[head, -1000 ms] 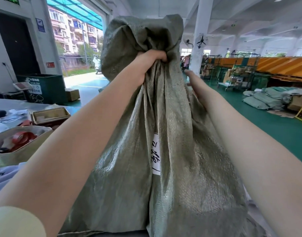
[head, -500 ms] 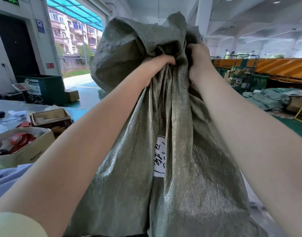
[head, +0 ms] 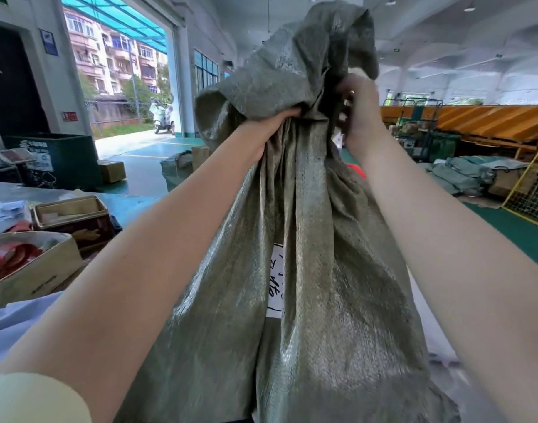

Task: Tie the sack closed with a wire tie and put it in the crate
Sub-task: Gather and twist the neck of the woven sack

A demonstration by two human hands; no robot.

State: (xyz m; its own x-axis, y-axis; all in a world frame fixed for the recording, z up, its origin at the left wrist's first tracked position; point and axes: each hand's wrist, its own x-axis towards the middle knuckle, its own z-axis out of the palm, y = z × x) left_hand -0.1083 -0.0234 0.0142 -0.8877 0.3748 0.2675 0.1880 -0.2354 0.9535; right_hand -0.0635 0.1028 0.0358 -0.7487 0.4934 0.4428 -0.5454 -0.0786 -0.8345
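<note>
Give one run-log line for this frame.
phase: gathering neck | left hand: gripping sack neck | right hand: at neck | wire tie: not visible | crate: not identifiable

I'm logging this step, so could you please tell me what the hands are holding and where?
Both hands, left hand and right hand, grip the sack at its gathered neck, just below the bunched-up top.

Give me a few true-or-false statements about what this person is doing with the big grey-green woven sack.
1. Both hands are at the gathered neck of the grey-green woven sack. True: left hand, right hand.
2. A white handwritten label shows on the sack's front. True.
3. The sack lies flat on the floor. False: it is held upright.
4. A wire tie plainly circles the neck. False: none is visible.
5. The open cardboard box of red rolls sits to the right. False: left.
</note>
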